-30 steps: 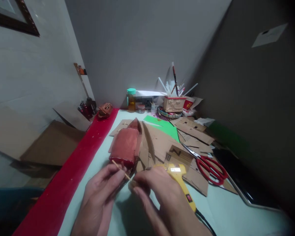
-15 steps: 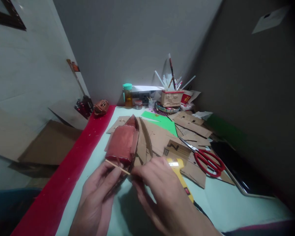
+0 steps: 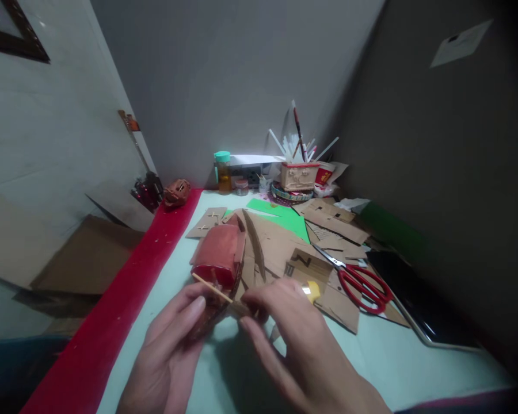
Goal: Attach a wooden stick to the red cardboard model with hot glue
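Observation:
A reddish-brown model boat [image 3: 219, 246] with a rounded cabin roof lies in front of me, its pointed end facing away. My left hand [image 3: 172, 339] is closed around the boat's near end, the thumb along the side. My right hand [image 3: 285, 328] pinches a small brown cardboard piece [image 3: 239, 308] at the end of a thin wooden stick [image 3: 211, 286]. The stick slants across the boat's near end, above my left fingertips. Whether it touches the boat I cannot tell. Behind my right hand a yellow glue gun [image 3: 313, 291] is mostly hidden.
Red-handled scissors [image 3: 365, 287] and a dark tablet [image 3: 408, 299] lie to the right. Cardboard pieces [image 3: 280, 238] and a green sheet [image 3: 293, 221] spread behind the boat. A box of sticks [image 3: 300, 175] and a teal-capped bottle [image 3: 223, 172] stand at the wall.
My right hand has drawn slightly down and right, and the cardboard piece at the stick's end now shows. The boat has shifted and tilted a little; more of the glue gun is covered.

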Available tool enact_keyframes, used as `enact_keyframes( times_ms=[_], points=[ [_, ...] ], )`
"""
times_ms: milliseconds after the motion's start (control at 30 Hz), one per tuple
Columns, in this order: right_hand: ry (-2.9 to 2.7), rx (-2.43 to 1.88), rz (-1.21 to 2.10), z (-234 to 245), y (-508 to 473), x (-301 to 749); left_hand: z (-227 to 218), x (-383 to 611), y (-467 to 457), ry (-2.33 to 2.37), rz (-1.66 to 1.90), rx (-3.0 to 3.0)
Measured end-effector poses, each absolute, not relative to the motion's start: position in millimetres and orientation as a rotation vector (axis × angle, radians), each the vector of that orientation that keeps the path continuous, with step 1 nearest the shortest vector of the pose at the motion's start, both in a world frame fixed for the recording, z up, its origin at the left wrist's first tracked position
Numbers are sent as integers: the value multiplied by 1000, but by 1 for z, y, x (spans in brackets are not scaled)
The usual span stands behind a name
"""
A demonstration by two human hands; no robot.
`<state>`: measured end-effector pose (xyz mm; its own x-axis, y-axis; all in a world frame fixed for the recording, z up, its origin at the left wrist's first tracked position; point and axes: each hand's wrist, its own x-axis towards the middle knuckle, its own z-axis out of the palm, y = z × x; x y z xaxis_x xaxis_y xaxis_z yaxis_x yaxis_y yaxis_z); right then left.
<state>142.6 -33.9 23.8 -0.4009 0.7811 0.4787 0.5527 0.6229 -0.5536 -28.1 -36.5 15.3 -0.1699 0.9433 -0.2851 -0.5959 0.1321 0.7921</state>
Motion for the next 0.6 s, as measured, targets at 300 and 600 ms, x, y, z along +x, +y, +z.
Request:
enact_keyframes(
  times_ms=[300, 600],
  points=[
    [-2062, -1145, 446, 17, -39, 159, 17, -35, -34, 1009, 1545, 393],
    [-2019, -1155, 272, 3, -38, 169, 20, -44, -31, 1036, 1661, 388]
  ],
)
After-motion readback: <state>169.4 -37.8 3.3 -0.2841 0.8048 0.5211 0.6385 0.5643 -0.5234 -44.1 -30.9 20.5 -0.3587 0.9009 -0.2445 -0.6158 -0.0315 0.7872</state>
